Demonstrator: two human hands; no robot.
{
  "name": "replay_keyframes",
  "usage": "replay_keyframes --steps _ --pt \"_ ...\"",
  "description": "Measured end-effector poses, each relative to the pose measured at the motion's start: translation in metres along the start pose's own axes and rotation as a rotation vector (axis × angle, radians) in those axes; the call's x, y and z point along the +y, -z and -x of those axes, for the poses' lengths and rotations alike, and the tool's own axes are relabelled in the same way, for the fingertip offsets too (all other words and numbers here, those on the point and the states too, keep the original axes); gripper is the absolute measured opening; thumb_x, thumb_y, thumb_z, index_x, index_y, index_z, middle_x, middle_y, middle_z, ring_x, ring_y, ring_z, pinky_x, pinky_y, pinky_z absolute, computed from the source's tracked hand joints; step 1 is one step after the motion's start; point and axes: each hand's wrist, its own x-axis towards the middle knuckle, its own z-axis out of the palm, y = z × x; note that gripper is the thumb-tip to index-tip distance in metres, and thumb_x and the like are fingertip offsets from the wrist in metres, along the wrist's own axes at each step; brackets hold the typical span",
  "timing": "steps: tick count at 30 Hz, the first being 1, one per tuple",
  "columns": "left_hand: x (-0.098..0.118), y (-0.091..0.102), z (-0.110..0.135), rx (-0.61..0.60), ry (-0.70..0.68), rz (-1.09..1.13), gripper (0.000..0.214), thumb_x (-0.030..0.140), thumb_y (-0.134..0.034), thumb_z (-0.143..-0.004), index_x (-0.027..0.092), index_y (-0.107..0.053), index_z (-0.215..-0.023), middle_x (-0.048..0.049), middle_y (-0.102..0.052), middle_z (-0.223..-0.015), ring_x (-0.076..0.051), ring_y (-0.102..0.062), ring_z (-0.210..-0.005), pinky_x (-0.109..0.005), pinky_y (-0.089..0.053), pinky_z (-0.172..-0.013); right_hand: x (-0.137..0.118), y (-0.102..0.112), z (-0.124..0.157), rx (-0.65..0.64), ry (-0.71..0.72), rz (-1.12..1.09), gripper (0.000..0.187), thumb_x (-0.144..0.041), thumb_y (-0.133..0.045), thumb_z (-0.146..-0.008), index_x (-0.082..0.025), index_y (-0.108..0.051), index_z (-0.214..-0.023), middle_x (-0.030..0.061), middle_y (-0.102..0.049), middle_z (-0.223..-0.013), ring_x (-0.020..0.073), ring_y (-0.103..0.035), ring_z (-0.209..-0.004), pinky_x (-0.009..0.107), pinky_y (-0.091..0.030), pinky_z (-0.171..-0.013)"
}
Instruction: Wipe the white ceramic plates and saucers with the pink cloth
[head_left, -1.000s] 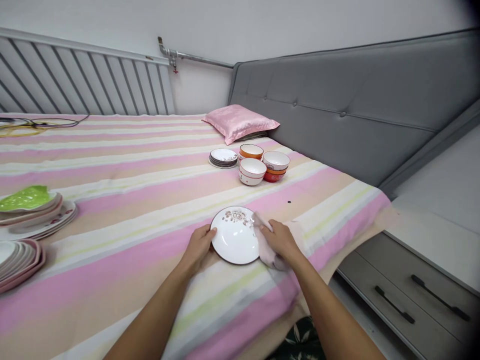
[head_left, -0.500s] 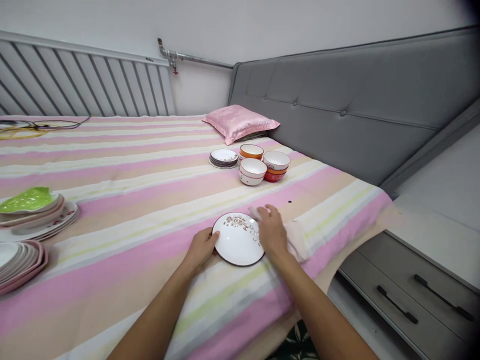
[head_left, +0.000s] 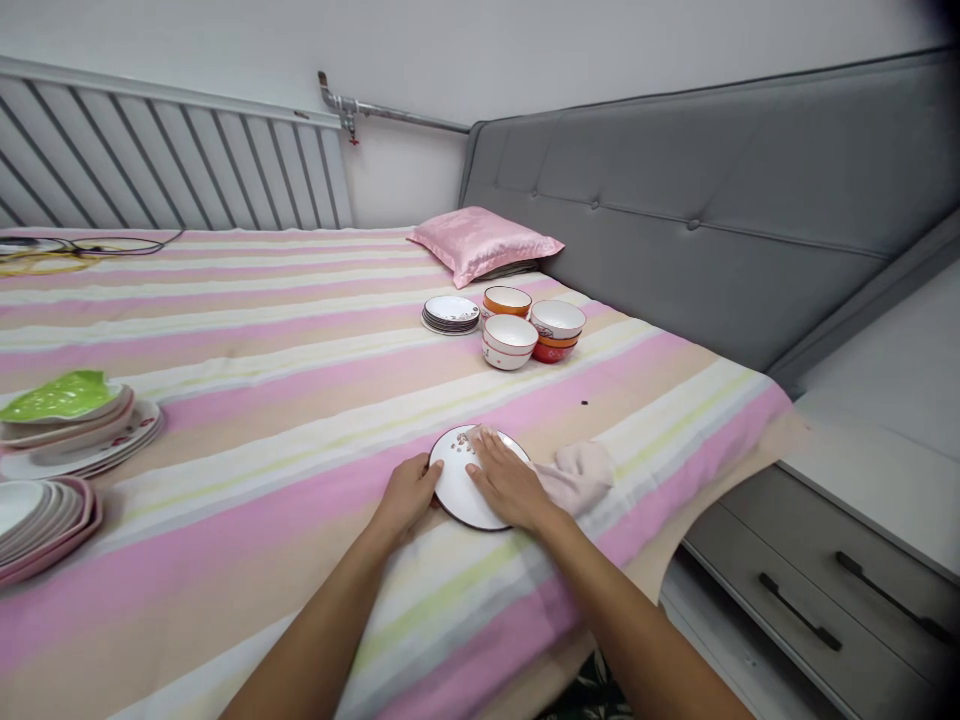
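A white plate [head_left: 459,490] with a dark rim and a brown flower pattern lies on the striped bed cover. My left hand [head_left: 409,495] grips its left edge, thumb on top and the fingers hidden beneath. Over the plate's upper right part, my right hand [head_left: 511,484] presses down a pale pink cloth [head_left: 581,478]. Its fingers point up and left, nearly straight, with a bit of cloth showing at the fingertips. The rest of the cloth trails to the right onto the bed, and my right hand covers much of the flower pattern.
Beyond the plate stand a stack of small plates [head_left: 451,312] and several stacked bowls [head_left: 510,340]. Stacked dishes [head_left: 75,445] and a green leaf-shaped dish [head_left: 64,396] are at left. A pink pillow [head_left: 484,245] lies by the grey headboard [head_left: 660,200]; a drawer cabinet [head_left: 802,570] stands right.
My right hand has moved left from the plate's right edge onto its face, bringing the cloth over the pattern. My left hand keeps its hold on the plate's left edge.
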Motion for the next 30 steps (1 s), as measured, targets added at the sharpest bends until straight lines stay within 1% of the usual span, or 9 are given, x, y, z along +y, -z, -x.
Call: replay_keyframes --steps 5,9,12,14,16,19,21,25,30 --pt "-0.006 0.0 -0.002 0.007 -0.011 0.019 0.033 0.047 -0.047 -0.073 0.016 -0.057 -0.067 -0.0015 -0.059 -0.06 -0.018 -0.053 -0.054 -0.028 -0.04 -0.052 -0.006 -0.004 -0.006 -0.017 0.135 -0.053 0.058 -0.047 -0.018 -0.09 -0.016 -0.016 -0.14 0.0054 -0.011 -0.147 0.0193 -0.007 -0.135 0.039 -0.013 -0.109" --pt "-0.007 0.0 -0.003 -0.002 -0.004 0.056 0.043 0.053 -0.039 -0.077 0.015 -0.059 -0.073 -0.0036 -0.062 -0.065 -0.019 -0.057 -0.059 -0.03 -0.043 -0.055 -0.016 0.0 -0.001 -0.079 0.22 -0.11 0.055 -0.045 -0.018 -0.091 -0.019 -0.019 -0.14 0.0024 -0.016 -0.146 0.0181 -0.01 -0.135 0.038 -0.013 -0.11" --pt "-0.007 0.001 -0.003 -0.02 0.055 0.12 0.049 0.058 -0.036 -0.077 0.015 -0.061 -0.077 -0.0054 -0.065 -0.07 -0.021 -0.059 -0.063 -0.031 -0.045 -0.058 -0.024 0.006 0.008 -0.114 0.285 -0.171 0.05 -0.042 -0.019 -0.092 -0.023 -0.025 -0.138 -0.0004 -0.023 -0.144 0.0168 -0.015 -0.134 0.037 -0.015 -0.109" --pt "-0.007 0.002 -0.003 -0.019 0.092 0.147 0.051 0.061 -0.037 -0.075 0.015 -0.06 -0.072 -0.005 -0.065 -0.067 -0.021 -0.059 -0.061 -0.032 -0.046 -0.058 -0.029 0.012 0.016 -0.124 0.327 -0.211 0.046 -0.039 -0.019 -0.093 -0.026 -0.033 -0.134 -0.0023 -0.032 -0.14 0.0156 -0.022 -0.132 0.036 -0.02 -0.108" --pt "-0.005 0.002 -0.003 -0.009 0.104 0.141 0.053 0.064 -0.036 -0.075 0.016 -0.059 -0.067 -0.0047 -0.065 -0.063 -0.02 -0.058 -0.058 -0.031 -0.046 -0.057 -0.031 0.019 0.023 -0.112 0.362 -0.235 0.041 -0.035 -0.022 -0.093 -0.029 -0.045 -0.126 -0.0034 -0.046 -0.131 0.0151 -0.033 -0.127 0.034 -0.029 -0.103" --pt "0.0 0.002 -0.002 -0.031 0.134 0.161 0.058 0.065 -0.033 -0.075 0.014 -0.061 -0.072 -0.0068 -0.066 -0.065 -0.022 -0.06 -0.061 -0.033 -0.047 -0.059 -0.028 0.03 0.034 -0.089 0.39 -0.203 0.033 -0.03 -0.032 -0.091 -0.032 -0.06 -0.108 -0.0044 -0.062 -0.111 0.0161 -0.05 -0.112 0.032 -0.039 -0.092" --pt "0.005 0.001 -0.001 -0.057 0.169 0.21 0.062 0.066 -0.033 -0.075 0.012 -0.063 -0.083 -0.0097 -0.068 -0.072 -0.024 -0.062 -0.066 -0.035 -0.049 -0.061 -0.024 0.036 0.038 -0.111 0.358 -0.162 0.029 -0.027 -0.039 -0.087 -0.033 -0.064 -0.1 -0.0048 -0.066 -0.104 0.0172 -0.056 -0.104 0.031 -0.041 -0.088" --pt "0.011 0.0 0.001 -0.051 0.201 0.244 0.064 0.065 -0.036 -0.075 0.011 -0.063 -0.096 -0.0136 -0.069 -0.088 -0.027 -0.063 -0.078 -0.037 -0.05 -0.064 -0.01 0.045 0.042 -0.19 0.194 -0.124 0.03 -0.018 -0.045 -0.079 -0.031 -0.069 -0.091 -0.0023 -0.069 -0.096 0.0174 -0.061 -0.093 0.028 -0.041 -0.085" --pt "0.009 0.001 0.0 -0.047 0.184 0.212 0.063 0.064 -0.037 -0.075 0.012 -0.063 -0.101 -0.0128 -0.069 -0.091 -0.027 -0.062 -0.08 -0.036 -0.05 -0.065 0.003 0.049 0.038 -0.124 -0.033 -0.073 0.03 -0.008 -0.049 -0.07 -0.025 -0.073 -0.075 -0.0002 -0.071 -0.083 0.0153 -0.063 -0.081 0.021 -0.043 -0.071"
